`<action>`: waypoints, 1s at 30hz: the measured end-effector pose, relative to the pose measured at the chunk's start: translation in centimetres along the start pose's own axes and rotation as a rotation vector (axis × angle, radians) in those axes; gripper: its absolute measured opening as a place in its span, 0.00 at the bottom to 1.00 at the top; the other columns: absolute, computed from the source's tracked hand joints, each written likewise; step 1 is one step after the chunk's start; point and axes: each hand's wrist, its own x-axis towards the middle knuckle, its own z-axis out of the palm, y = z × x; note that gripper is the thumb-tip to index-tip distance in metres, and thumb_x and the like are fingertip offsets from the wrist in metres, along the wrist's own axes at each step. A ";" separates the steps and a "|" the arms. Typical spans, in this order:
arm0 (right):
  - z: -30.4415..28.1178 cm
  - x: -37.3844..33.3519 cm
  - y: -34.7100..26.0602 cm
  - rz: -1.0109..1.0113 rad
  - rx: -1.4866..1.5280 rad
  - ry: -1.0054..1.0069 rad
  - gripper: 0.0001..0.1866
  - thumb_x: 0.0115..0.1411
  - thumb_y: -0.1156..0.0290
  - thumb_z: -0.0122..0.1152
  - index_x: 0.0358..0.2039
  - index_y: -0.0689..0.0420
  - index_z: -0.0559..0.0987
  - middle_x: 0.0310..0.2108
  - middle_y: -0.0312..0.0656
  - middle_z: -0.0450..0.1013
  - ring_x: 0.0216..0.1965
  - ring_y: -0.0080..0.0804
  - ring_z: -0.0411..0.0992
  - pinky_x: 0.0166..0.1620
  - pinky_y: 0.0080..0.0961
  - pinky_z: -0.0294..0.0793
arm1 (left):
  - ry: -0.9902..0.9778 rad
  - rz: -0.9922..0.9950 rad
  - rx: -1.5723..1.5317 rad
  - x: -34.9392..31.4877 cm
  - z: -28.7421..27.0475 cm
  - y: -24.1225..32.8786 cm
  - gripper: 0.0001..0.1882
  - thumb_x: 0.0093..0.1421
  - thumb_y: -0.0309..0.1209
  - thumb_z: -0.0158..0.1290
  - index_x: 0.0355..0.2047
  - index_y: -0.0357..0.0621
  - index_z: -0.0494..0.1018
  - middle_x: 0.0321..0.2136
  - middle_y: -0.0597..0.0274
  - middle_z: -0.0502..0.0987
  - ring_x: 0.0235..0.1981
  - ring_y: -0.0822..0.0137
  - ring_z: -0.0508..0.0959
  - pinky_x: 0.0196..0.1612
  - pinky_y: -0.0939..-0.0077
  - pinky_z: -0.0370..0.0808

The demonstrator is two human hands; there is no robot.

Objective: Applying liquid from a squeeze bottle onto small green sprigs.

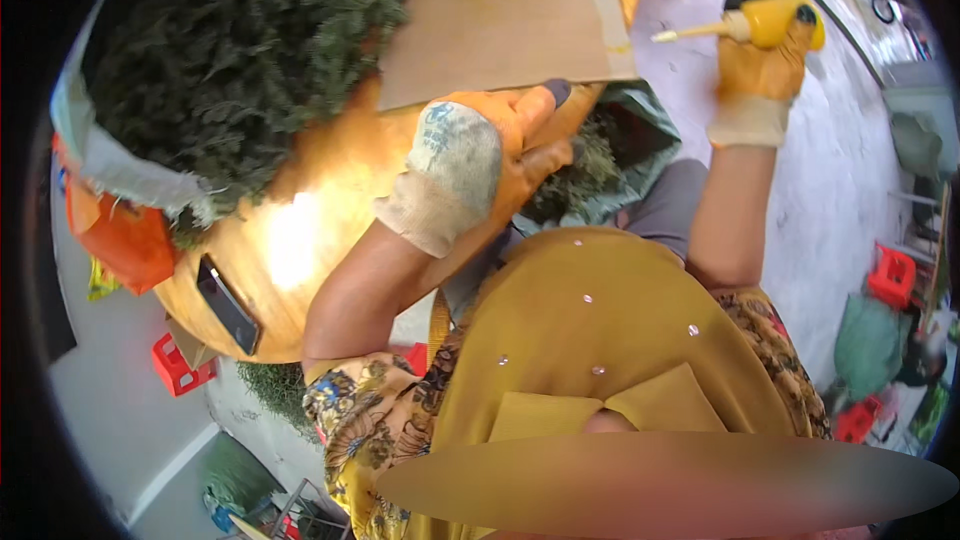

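1. Yellow squeeze bottle point(785, 24): gripped in the gloved right hand point(757, 70), fingers wrapped around it, its nozzle point(700, 31) pointing left.
2. Gloved left hand point(505, 130): at the near edge of a cardboard sheet point(500, 20); cannot tell whether its fingers grip.
3. Beyond, left: heaped green foliage point(230, 50).

Glossy wood table point(335, 175); matt cardboard point(505, 25); plastic bottle point(770, 22).

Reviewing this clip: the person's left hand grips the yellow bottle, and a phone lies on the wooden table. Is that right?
Not quite. The head view shows the right hand gripping the yellow bottle, not the left hand. A phone does lie on the wooden table.
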 end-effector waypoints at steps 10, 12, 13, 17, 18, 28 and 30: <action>1.8 -2.0 1.5 -0.048 -0.067 0.112 0.23 0.64 0.56 0.70 0.50 0.59 0.75 0.47 0.52 0.78 0.47 0.48 0.78 0.55 0.49 0.80 | 0.606 -0.516 0.519 0.6 -4.3 -9.9 0.25 0.61 0.52 0.63 0.47 0.45 0.82 0.38 0.45 0.83 0.41 0.44 0.84 0.42 0.56 0.80; 1.8 -2.0 1.9 -0.037 -0.065 0.101 0.24 0.64 0.56 0.70 0.50 0.59 0.75 0.47 0.52 0.78 0.47 0.49 0.78 0.54 0.49 0.80 | 0.584 -0.570 0.308 0.9 -4.4 -10.6 0.16 0.63 0.45 0.61 0.36 0.43 0.79 0.32 0.45 0.81 0.34 0.42 0.81 0.35 0.52 0.75; 1.8 -2.0 2.0 -0.029 -0.068 0.089 0.24 0.64 0.56 0.70 0.51 0.59 0.75 0.47 0.52 0.78 0.47 0.49 0.78 0.54 0.49 0.81 | 0.583 -0.571 0.309 0.8 -4.7 -10.8 0.16 0.63 0.45 0.61 0.36 0.43 0.79 0.32 0.45 0.81 0.34 0.42 0.81 0.35 0.52 0.75; 1.9 -2.0 2.4 -0.033 -0.091 0.100 0.24 0.64 0.56 0.70 0.51 0.59 0.74 0.46 0.52 0.78 0.47 0.49 0.78 0.53 0.49 0.81 | 0.701 -0.493 0.251 0.5 -5.2 -11.9 0.13 0.59 0.34 0.64 0.41 0.41 0.83 0.35 0.50 0.83 0.35 0.50 0.82 0.38 0.62 0.77; 1.8 -1.9 2.4 -0.031 -0.083 0.090 0.24 0.64 0.55 0.69 0.51 0.59 0.74 0.46 0.52 0.78 0.47 0.49 0.78 0.53 0.49 0.81 | 0.840 -0.312 0.281 0.5 -5.3 -11.6 0.09 0.58 0.30 0.64 0.39 0.42 0.84 0.33 0.51 0.82 0.33 0.53 0.81 0.38 0.64 0.77; 1.6 -2.2 2.7 -0.030 -0.084 0.086 0.25 0.65 0.56 0.69 0.53 0.59 0.74 0.47 0.52 0.78 0.48 0.49 0.78 0.55 0.51 0.80 | 0.761 -0.245 0.747 0.7 -3.8 -13.1 0.17 0.58 0.37 0.61 0.47 0.49 0.79 0.41 0.51 0.79 0.46 0.44 0.77 0.49 0.46 0.76; 1.3 -2.1 2.6 -0.019 -0.070 0.088 0.25 0.65 0.56 0.69 0.53 0.59 0.74 0.47 0.52 0.78 0.48 0.49 0.78 0.55 0.51 0.80 | 0.742 -0.239 0.668 0.7 -3.6 -13.4 0.13 0.58 0.36 0.61 0.42 0.48 0.80 0.39 0.53 0.80 0.44 0.45 0.77 0.48 0.47 0.76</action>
